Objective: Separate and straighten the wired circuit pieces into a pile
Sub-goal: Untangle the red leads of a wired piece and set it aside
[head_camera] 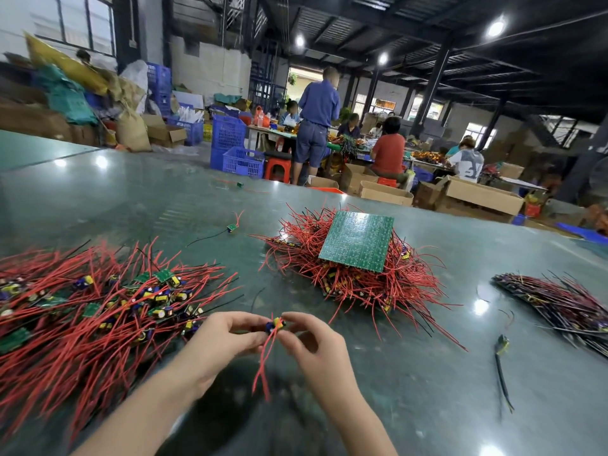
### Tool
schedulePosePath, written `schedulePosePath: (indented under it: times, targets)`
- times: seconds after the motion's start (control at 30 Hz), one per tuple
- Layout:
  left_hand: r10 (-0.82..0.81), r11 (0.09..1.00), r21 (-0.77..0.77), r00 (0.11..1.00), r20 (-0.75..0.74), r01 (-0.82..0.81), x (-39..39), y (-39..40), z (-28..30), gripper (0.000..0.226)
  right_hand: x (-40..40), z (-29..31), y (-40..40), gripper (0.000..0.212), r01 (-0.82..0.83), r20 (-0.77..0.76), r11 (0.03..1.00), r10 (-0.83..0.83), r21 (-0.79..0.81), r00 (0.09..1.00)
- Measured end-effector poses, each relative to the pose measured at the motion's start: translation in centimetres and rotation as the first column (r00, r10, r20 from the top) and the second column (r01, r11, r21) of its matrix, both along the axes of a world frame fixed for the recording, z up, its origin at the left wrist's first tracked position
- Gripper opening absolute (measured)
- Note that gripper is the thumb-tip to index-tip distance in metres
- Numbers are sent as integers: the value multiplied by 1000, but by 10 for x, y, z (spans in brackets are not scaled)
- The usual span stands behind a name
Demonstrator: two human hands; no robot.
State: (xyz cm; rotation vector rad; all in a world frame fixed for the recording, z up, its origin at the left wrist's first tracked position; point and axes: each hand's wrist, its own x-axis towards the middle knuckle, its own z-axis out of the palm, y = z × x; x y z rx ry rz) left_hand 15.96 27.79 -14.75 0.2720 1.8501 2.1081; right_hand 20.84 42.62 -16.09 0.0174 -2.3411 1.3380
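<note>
Head view: no legible writing. Left hand (227, 340) and right hand (312, 343) pinching small red-wired circuit piece (275, 325), lower centre, above glossy green table (411, 373); warehouse upper frame.

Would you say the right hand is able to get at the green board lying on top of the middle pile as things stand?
Probably not right away: the right hand and left hand both pinch a wired circuit piece. Nothing stands between it and the green board, which lies uncovered on the wire pile, though farther out.
</note>
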Motion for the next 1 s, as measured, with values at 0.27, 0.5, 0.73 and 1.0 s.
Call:
schedulePosePath:
  times: [0.27, 0.5, 0.73, 1.0]
  targets:
    - [-67, 997, 32, 998, -8, 68, 6, 4, 2, 19, 5, 6, 4, 23, -64, -162, 995, 76, 76, 984]
    - [243, 903, -140, 751, -614, -407, 7, 2, 7, 41, 3, 5, 6, 19, -6, -186, 995, 24, 99, 982]
    - [-161, 987, -31, 960, -227, 158, 13, 15, 1, 49, 1, 4, 0, 21, 28, -269, 999, -19, 29, 963]
    - [-263, 950, -271, 862, -434, 154, 9, 5, 4, 18, 5, 12, 1, 13, -7, -264, 998, -9, -60, 965]
